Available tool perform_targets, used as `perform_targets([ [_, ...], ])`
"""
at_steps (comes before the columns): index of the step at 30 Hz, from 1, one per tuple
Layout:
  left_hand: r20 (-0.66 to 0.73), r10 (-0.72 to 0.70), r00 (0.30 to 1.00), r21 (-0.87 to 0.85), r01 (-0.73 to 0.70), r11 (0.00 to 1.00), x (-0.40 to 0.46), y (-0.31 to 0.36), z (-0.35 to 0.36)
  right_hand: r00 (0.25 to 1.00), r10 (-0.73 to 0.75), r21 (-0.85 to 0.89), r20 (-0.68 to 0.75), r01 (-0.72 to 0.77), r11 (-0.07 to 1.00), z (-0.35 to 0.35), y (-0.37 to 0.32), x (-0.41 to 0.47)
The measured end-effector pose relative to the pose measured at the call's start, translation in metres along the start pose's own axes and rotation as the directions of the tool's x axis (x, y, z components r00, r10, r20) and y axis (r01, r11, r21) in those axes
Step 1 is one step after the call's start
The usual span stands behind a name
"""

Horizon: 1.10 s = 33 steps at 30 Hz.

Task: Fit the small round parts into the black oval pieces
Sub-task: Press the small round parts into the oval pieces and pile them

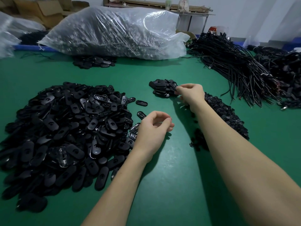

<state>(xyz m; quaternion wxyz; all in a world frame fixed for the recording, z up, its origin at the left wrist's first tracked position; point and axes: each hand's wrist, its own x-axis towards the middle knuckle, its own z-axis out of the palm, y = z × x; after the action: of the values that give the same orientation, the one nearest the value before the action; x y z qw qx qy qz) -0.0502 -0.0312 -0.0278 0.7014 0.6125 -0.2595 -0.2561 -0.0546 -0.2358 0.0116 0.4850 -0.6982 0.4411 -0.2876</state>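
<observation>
A big heap of black oval pieces point(68, 132) covers the left of the green table point(171, 185). A smaller stack of oval pieces point(161, 88) lies at centre right. A pile of small round parts point(228, 115) stretches along the right, partly hidden under my right forearm. My right hand point(191, 95) reaches to the small stack, and its fingertips pinch a black oval piece point(175, 90) at the stack's right edge. My left hand point(153, 129) hovers beside the big heap with fingers loosely curled; I see nothing in it.
A large clear plastic sack point(114, 31) full of parts lies across the back. Bundles of black cables point(236, 67) pile up at the right. A few loose oval pieces point(141, 102) lie between the heap and my hands.
</observation>
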Motion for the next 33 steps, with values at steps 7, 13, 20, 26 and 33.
perform_targets([
  [7,0.003,-0.019,1.0,-0.015,0.019,1.0,-0.001,0.002,0.001,1.0,0.019,-0.044,0.004,-0.018,0.999,0.013,-0.019,0.012],
  [13,0.012,-0.019,1.0,0.007,0.019,1.0,-0.002,0.003,0.001,1.0,-0.001,-0.151,0.008,0.002,0.989,0.002,-0.008,0.01],
  [20,0.003,-0.013,1.0,0.019,0.013,1.0,-0.004,0.005,0.002,0.985,-0.122,-0.31,0.125,0.155,0.938,-0.006,-0.012,0.007],
  [26,0.001,-0.013,1.0,0.039,0.013,0.999,-0.004,0.006,0.002,0.968,-0.164,-0.41,0.188,0.229,0.883,-0.002,-0.018,0.008],
  [33,0.003,0.002,1.0,0.078,-0.002,0.997,-0.006,0.009,0.003,0.943,-0.25,-0.508,0.218,0.329,0.796,-0.005,-0.013,-0.014],
])
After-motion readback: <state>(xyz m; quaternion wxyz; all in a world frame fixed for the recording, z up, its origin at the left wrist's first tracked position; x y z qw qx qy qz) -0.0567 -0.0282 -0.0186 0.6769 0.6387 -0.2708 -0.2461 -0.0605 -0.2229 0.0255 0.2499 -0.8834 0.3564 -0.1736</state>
